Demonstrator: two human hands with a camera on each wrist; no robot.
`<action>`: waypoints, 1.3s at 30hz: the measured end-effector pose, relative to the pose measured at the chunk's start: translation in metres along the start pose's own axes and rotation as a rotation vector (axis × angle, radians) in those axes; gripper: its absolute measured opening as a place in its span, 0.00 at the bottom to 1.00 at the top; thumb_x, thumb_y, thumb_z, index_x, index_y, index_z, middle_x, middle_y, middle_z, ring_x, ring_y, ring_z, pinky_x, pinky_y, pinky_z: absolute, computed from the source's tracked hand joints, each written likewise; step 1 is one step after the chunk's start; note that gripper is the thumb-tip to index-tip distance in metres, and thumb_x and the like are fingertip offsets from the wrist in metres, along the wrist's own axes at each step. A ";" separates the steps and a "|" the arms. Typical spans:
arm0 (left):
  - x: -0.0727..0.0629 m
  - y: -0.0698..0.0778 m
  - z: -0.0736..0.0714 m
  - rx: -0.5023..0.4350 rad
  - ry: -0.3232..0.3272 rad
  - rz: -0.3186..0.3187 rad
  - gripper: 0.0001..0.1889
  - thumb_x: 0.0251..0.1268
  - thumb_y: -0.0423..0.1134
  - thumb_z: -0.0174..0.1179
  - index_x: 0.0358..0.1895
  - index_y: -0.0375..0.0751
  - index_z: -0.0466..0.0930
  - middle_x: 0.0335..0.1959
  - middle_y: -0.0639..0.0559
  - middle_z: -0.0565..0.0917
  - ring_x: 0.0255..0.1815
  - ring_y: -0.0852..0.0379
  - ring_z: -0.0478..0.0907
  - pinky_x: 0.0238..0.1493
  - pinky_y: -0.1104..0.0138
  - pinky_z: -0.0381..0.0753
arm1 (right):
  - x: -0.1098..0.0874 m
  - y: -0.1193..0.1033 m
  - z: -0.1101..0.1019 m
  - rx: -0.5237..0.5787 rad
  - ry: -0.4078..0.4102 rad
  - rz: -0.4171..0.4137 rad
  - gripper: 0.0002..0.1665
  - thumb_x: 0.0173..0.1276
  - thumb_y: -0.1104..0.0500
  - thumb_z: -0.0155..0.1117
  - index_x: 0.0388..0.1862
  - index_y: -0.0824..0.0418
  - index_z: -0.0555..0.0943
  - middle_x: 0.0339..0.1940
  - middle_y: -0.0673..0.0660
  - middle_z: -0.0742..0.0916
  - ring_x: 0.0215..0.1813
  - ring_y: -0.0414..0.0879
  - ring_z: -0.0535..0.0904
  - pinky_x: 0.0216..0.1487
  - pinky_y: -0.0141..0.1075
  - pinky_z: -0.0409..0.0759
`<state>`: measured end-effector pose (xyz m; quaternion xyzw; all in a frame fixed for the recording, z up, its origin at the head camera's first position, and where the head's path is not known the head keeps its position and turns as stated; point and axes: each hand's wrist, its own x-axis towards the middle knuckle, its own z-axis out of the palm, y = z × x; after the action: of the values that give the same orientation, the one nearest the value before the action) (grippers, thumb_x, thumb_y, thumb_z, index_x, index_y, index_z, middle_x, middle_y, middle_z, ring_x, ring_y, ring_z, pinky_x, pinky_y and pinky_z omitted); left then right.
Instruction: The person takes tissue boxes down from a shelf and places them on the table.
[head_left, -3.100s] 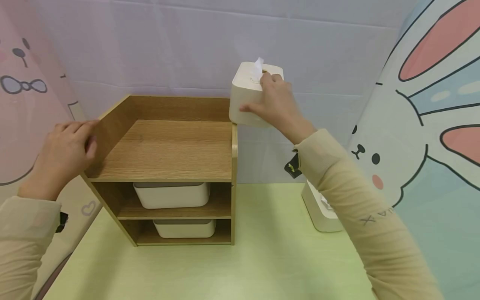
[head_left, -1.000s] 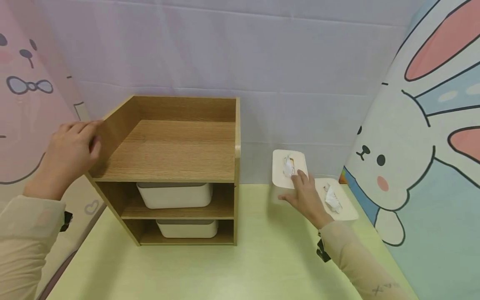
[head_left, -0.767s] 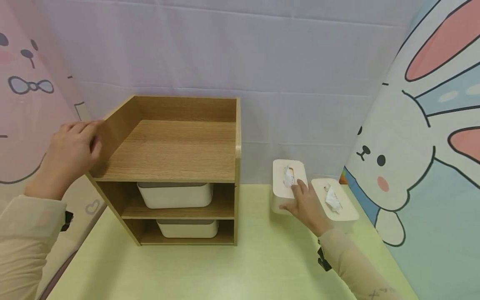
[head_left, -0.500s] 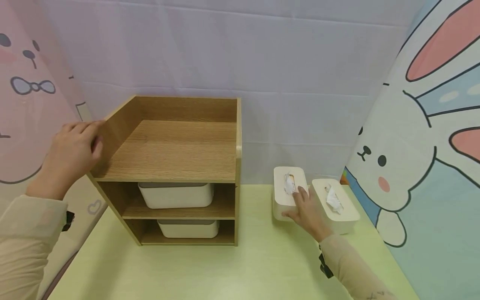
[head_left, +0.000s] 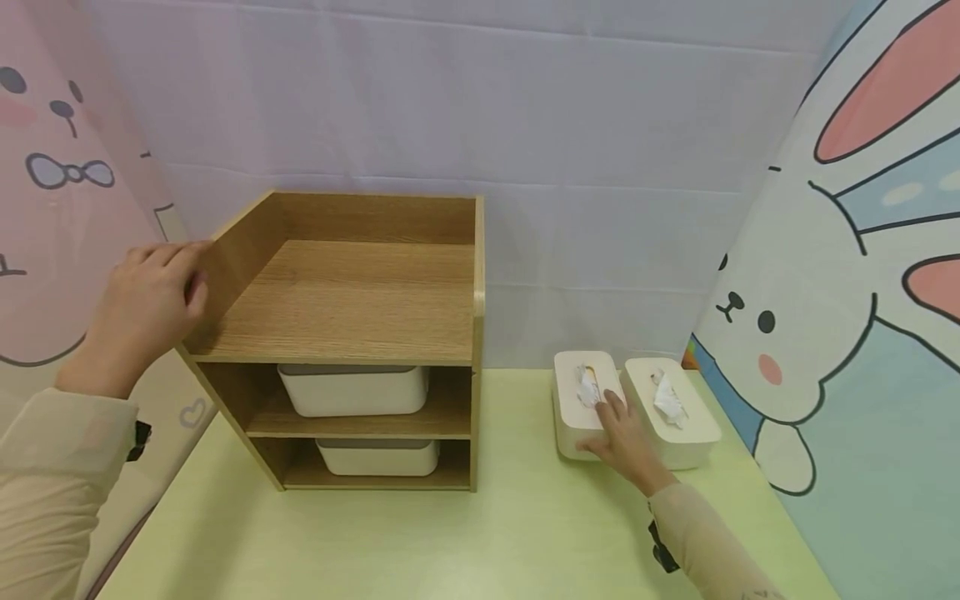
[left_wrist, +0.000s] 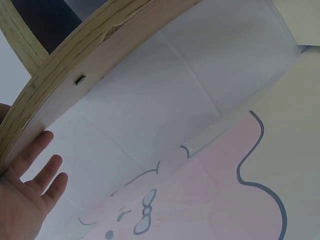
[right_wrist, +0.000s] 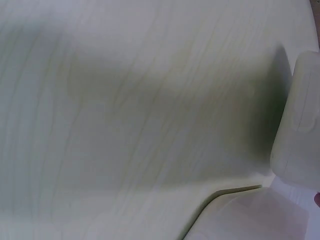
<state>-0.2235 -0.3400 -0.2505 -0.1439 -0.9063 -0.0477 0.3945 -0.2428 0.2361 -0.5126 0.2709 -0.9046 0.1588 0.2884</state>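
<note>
My left hand (head_left: 146,304) grips the left side panel of a wooden desktop shelf (head_left: 360,300), its thumb on the inner side. In the left wrist view, the fingers (left_wrist: 49,172) of that hand lie along the panel's outer face. On the right of the table, my right hand (head_left: 626,437) holds a cream tissue box (head_left: 573,408), thumb at its front end and fingers over the lid edge beside the tissue. Close at its right stands a second cream tissue box (head_left: 686,417), a white tissue poking out. The right wrist view catches the held tissue box (right_wrist: 300,130) at its edge.
Two cream bins sit in the shelf's compartments, an upper bin (head_left: 356,392) and a lower bin (head_left: 378,458). The pale green table (head_left: 420,542) runs back to a plain curtain (head_left: 600,150). Cartoon-printed cloths hang at both sides.
The right hand has brought the tissue box from above the shelf's right side panel down to the table, next to the other tissue box, lately shifting it slightly right. The left hand keeps its grip.
</note>
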 end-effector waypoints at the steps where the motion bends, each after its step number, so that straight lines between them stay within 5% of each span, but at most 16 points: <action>1: 0.000 0.000 0.000 0.000 -0.001 -0.001 0.19 0.56 0.31 0.48 0.52 0.30 0.73 0.46 0.30 0.77 0.47 0.30 0.68 0.48 0.39 0.66 | -0.002 0.002 0.001 0.008 -0.007 0.006 0.41 0.38 0.49 0.73 0.48 0.72 0.72 0.54 0.78 0.73 0.52 0.75 0.69 0.48 0.64 0.72; 15: 0.000 -0.001 0.001 0.004 0.009 0.003 0.19 0.55 0.31 0.48 0.51 0.30 0.73 0.45 0.30 0.78 0.47 0.30 0.68 0.48 0.39 0.67 | -0.015 0.019 0.004 0.021 0.001 -0.037 0.41 0.32 0.48 0.76 0.43 0.70 0.72 0.51 0.75 0.74 0.53 0.69 0.69 0.50 0.59 0.73; 39: 0.000 -0.002 0.001 -0.007 0.008 0.019 0.19 0.56 0.30 0.48 0.51 0.29 0.73 0.45 0.29 0.78 0.47 0.30 0.68 0.50 0.41 0.66 | -0.015 0.018 -0.002 0.026 -0.147 0.125 0.42 0.36 0.48 0.77 0.46 0.70 0.70 0.54 0.72 0.72 0.58 0.67 0.66 0.53 0.57 0.72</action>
<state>-0.2249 -0.3415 -0.2508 -0.1536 -0.9032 -0.0478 0.3979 -0.2421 0.2576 -0.5225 0.2287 -0.9363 0.1680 0.2070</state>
